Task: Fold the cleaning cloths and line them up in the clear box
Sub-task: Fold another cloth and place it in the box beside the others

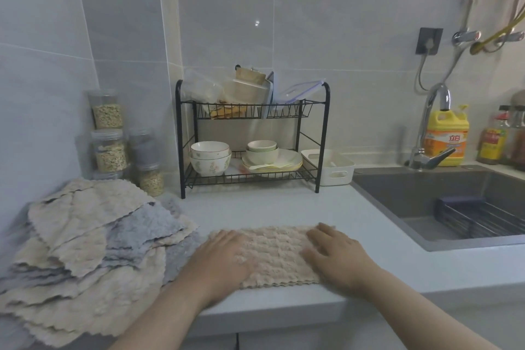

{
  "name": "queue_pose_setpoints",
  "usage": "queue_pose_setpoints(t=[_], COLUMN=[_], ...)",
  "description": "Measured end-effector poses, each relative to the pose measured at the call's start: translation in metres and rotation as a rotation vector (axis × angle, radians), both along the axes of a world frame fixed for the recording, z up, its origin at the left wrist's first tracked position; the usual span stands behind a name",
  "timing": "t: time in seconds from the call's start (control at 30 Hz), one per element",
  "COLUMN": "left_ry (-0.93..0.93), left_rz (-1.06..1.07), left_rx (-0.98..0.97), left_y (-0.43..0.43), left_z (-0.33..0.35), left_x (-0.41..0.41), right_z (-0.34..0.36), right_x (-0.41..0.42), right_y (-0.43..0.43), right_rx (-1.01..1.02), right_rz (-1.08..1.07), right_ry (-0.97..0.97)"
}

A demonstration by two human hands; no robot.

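Both palms flat: my left hand (224, 257) and right hand (333, 253) press the beige cloth (279, 254) at the counter edge (284, 304). Risk: it slides off mid-fold. I see no clear box.

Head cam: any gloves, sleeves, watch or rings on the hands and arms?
None visible. The left hand and right hand are bare, with no gloves, rings or markings. The left forearm and right forearm are uncovered down to the frame edge, with no sleeve, watch or bracelet in view.
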State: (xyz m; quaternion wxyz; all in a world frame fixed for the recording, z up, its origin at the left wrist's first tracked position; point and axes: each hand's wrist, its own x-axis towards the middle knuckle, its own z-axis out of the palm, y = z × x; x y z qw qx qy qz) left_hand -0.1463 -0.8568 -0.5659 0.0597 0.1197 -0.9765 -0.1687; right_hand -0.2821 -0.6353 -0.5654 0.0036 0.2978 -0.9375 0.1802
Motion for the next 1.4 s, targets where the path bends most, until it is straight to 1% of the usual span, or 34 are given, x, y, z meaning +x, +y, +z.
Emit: queue_pose_setpoints(t=[0.03,0.07,0.13,0.17,0.23,0.27,0.33,0.37,0.43,0.47,0.53,0.6,0.67,0.7,0.73,0.8,0.87,0.93,0.97,1.03,1.07,1.1,1.27,1.4], left_ry=[0.061,0.115,0.177,0.188,0.180,0.172,0.161,0.169,0.195,0.211,0.225,0.130,-0.071,-0.146,-0.174,-0.119,0.017,0.190,0.232,0.250,0.257,0.262,0.236,0.280], left_rz=[0.038,0.081,0.168,0.192,0.180,0.161,0.119,0.092,0.025,-0.014,-0.087,-0.150,-0.185,-0.192,-0.200,-0.213,-0.185,-0.070,-0.002,0.129,0.175,0.190,0.154,0.159], left_rx=[0.073,0.127,0.176,0.180,0.160,0.148,0.135,0.125,0.101,0.095,0.103,0.077,-0.056,-0.113,-0.143,-0.105,-0.025,0.049,0.093,0.253,0.338,0.381,0.366,0.399], left_y=[-0.001,-0.002,-0.003,-0.003,-0.002,-0.001,0.000,0.001,0.005,0.008,0.019,0.036,0.054,0.061,0.067,0.073,0.065,0.042,0.026,0.000,-0.006,-0.009,-0.011,-0.017], left_z=[0.001,0.001,0.003,0.003,0.004,0.004,0.004,0.004,0.009,0.015,0.026,0.034,0.032,0.029,0.026,0.026,0.029,0.023,0.018,0.007,0.003,0.001,-0.004,-0.007], left_x=[0.001,0.002,0.004,0.004,0.005,0.005,0.009,0.010,0.010,0.005,-0.010,-0.028,-0.041,-0.045,-0.047,-0.047,-0.040,-0.026,-0.018,-0.005,-0.001,-0.001,-0.009,-0.008], right_z=[-0.001,0.000,0.007,0.011,0.019,0.023,0.028,0.033,0.042,0.046,0.051,0.053,0.056,0.060,0.064,0.075,0.087,0.095,0.098,0.099,0.097,0.094,0.076,0.058], right_x=[-0.005,-0.010,-0.015,-0.014,-0.010,-0.007,-0.007,-0.008,-0.009,-0.008,-0.005,-0.004,-0.005,-0.006,-0.006,-0.005,-0.002,0.001,0.003,0.008,0.011,0.013,0.030,0.041], right_y=[0.002,0.004,0.009,0.009,0.005,0.002,0.001,0.004,0.010,0.013,0.018,0.021,0.023,0.024,0.025,0.027,0.024,0.017,0.011,-0.005,-0.016,-0.028,-0.089,-0.120], right_rx=[-0.071,-0.077,0.079,0.125,0.132,0.101,-0.038,-0.139,-0.340,-0.402,-0.444,-0.483,-0.549,-0.580,-0.597,-0.591,-0.575,-0.558,-0.550,-0.534,-0.518,-0.494,-0.353,-0.273], right_rz=[-0.112,-0.224,-0.381,-0.399,-0.352,-0.321,-0.314,-0.330,-0.357,-0.363,-0.355,-0.333,-0.312,-0.305,-0.299,-0.281,-0.250,-0.212,-0.186,-0.124,-0.090,-0.059,0.035,0.051], right_ry=[-0.025,-0.014,0.023,0.021,0.017,0.008,-0.061,-0.135,-0.352,-0.437,-0.493,-0.501,-0.492,-0.479,-0.458,-0.404,-0.369,-0.344,-0.336,-0.342,-0.345,-0.343,-0.359,-0.349])
